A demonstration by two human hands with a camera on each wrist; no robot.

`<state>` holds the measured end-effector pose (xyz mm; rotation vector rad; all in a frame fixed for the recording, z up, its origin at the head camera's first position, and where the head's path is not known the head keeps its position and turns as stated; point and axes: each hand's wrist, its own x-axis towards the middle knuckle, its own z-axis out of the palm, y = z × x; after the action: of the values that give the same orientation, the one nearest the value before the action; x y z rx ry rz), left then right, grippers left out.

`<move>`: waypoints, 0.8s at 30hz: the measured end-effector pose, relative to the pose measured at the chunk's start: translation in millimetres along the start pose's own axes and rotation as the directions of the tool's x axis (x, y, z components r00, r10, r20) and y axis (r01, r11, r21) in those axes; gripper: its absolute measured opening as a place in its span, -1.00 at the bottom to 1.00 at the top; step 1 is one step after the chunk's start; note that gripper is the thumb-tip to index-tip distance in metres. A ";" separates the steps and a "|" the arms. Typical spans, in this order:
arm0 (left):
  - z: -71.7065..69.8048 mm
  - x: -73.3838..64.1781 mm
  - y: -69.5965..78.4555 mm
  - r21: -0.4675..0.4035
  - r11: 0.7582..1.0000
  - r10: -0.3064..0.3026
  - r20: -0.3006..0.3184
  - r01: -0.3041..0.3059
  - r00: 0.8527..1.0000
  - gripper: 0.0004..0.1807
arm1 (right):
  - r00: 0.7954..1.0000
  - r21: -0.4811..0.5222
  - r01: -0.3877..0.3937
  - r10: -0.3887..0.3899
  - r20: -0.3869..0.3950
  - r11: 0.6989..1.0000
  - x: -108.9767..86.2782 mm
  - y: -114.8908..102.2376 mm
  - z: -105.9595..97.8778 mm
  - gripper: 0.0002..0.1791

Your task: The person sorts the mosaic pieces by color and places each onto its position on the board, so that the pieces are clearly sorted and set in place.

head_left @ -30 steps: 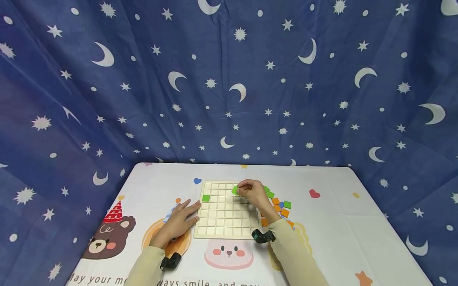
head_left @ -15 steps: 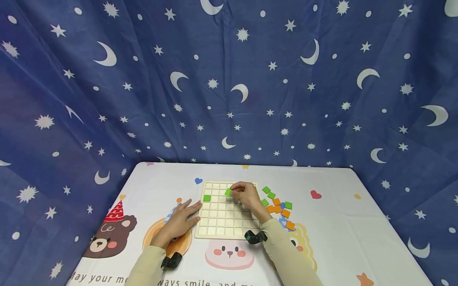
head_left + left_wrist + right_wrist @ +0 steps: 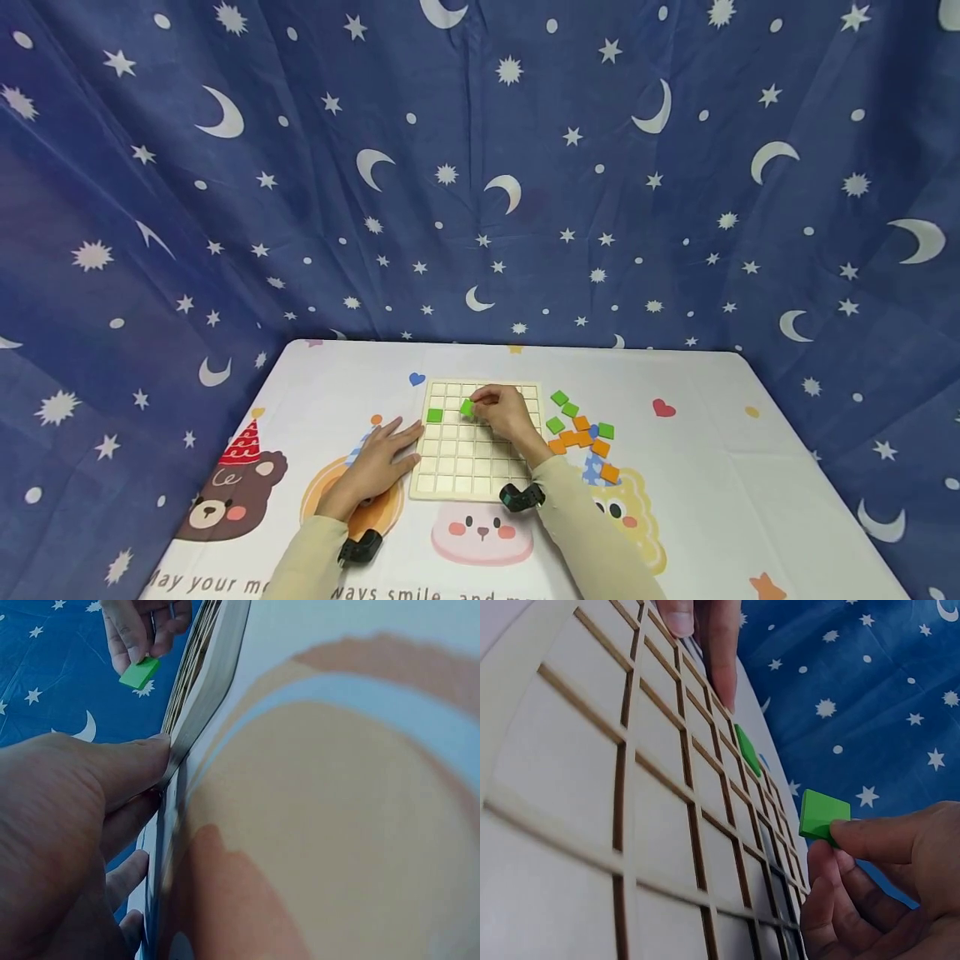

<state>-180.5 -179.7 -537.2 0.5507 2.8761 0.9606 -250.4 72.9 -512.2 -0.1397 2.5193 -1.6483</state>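
Observation:
A pale wooden grid board (image 3: 476, 498) lies on the table, its square cells divided by raised strips. One green square tile (image 3: 435, 415) sits in a cell near the board's left side. My right hand (image 3: 504, 414) pinches another green tile (image 3: 825, 814) between thumb and fingers, held above the board's upper middle cells. In the left wrist view this held tile hangs tilted below the fingertips. My left hand (image 3: 378, 462) rests at the board's left edge with fingers spread, and its thumb and fingertips touch the rim in the left wrist view.
Right of the board lie loose green tiles (image 3: 555, 425) and several orange tiles (image 3: 601, 448). The white tablecloth (image 3: 690, 500) carries printed cartoon animals, hearts and stars. A blue curtain (image 3: 480, 208) with moons and stars stands behind the table.
My right hand has carried its green tile leftward across the board's upper part, uncovering more loose tiles on the right. My left hand stays at the board's edge.

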 end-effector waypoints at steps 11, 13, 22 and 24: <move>0.6 0.0 -0.1 0.001 1.000 -0.017 0.011 0.017 1.000 -0.44 | 1.000 -0.052 0.025 -0.026 -0.002 0.998 6.9 0.3 17.3 -0.92; 0.2 -0.6 0.8 -0.002 1.000 -0.023 0.012 0.023 1.000 -0.44 | 0.999 -0.066 0.037 -0.037 -0.010 0.997 7.7 0.5 19.4 -0.92; 0.3 -0.6 1.7 -0.012 1.000 -0.019 0.005 0.019 1.000 -0.44 | 0.999 -0.130 0.034 -0.038 -0.033 0.991 9.6 -1.4 25.7 -0.91; 1.1 -0.8 1.4 -0.016 1.000 -0.015 0.000 0.015 1.000 -0.44 | 0.999 -0.148 0.033 -0.039 -0.037 0.988 10.1 -1.5 27.2 -0.91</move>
<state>-179.0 -178.3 -537.4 0.5277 2.8656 0.9811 -256.1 46.3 -522.2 -0.1695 2.6835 -1.4902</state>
